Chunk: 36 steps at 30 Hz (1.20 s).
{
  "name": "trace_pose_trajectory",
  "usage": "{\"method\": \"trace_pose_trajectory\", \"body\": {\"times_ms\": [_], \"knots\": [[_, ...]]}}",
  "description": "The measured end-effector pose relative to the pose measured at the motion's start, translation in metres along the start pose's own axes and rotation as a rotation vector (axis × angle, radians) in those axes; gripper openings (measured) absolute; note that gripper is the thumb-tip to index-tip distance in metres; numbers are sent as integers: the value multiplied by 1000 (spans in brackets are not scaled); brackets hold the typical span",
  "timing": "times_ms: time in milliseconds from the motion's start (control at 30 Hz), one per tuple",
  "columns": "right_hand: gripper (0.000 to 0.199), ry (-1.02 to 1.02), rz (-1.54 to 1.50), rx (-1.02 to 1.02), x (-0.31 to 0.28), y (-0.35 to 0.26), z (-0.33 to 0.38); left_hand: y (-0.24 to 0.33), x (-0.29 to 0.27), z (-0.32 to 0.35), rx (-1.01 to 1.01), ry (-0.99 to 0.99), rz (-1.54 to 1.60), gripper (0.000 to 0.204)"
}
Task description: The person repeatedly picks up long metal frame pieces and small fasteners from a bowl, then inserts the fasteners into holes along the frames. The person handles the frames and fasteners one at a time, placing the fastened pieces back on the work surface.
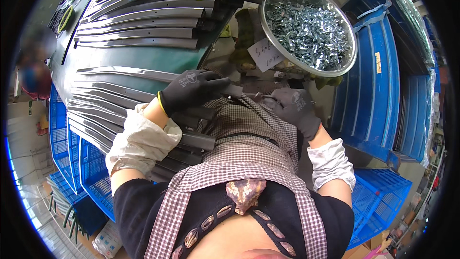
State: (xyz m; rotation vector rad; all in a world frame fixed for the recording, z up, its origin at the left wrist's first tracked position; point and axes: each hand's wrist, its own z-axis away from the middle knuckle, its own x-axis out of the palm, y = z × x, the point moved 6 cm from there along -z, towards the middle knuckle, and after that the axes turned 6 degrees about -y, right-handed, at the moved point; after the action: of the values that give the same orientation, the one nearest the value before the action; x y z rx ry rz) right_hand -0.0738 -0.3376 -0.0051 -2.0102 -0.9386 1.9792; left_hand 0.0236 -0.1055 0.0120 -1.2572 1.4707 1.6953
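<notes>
My left hand [191, 88], in a dark grey glove, grips the end of a long dark metal strip [235, 89] that lies across my checked apron. My right hand [292, 107], gloved the same way, is closed at the strip's end and pinches a small shiny metal clip [269, 97]. Both hands meet in front of my chest, just below a round metal bowl [349, 69] heaped with small silver clips [306, 29].
Rows of long dark metal strips [139, 24] lie side by side on a green table [143, 60] to my left. Blue plastic crates [378, 86] stand stacked at right and lower left. A paper note [264, 53] leans by the bowl.
</notes>
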Motion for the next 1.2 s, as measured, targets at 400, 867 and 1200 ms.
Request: {"method": "trace_pose_trajectory", "body": {"times_ms": [400, 867, 1200], "knots": [[32, 236, 188, 266, -55, 113, -54, 52, -23, 49, -210, -226, 99, 48], [32, 106, 309, 335, -36, 163, -105, -55, -69, 77, -430, 292, -206, 38], [13, 289, -747, 505, -77, 156, -58, -122, -57, 73, -491, 318, -395, 69]]}}
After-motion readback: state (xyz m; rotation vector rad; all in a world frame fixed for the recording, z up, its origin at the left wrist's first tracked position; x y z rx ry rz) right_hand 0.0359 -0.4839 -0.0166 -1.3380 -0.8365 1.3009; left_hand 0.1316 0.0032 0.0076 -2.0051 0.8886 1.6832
